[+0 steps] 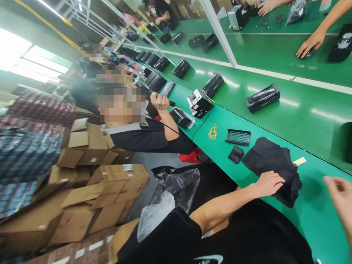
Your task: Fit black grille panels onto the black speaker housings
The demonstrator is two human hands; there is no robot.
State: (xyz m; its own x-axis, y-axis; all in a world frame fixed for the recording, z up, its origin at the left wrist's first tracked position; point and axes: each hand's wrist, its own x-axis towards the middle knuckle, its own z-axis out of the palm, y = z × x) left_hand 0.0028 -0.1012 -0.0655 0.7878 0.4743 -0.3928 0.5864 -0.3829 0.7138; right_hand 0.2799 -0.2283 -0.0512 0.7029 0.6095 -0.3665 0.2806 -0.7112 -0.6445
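Observation:
My left hand (270, 184) rests over a crumpled black cloth (268, 156) on the green bench, its fingers loosely stretched to the right. I see no grip on the fabric. At the right edge, my right hand (341, 194) hovers above the bench, partly cut off and a little blurred. Its fingers are curved and apart, with nothing visible in them. Beside the cloth lie a small black square piece (235, 154), a black perforated grille (238, 136) and a pale yellow strip (299, 161). Farther left is a coiled yellow cord (212, 132).
Black speakers (262, 97) stand along the green conveyor (302, 106). A black-and-white device (200, 103) sits near a seated co-worker's raised hand (160, 101). Across the line, another person's hand (312, 43) touches a small dark part. Cardboard boxes (121, 183) are stacked at left.

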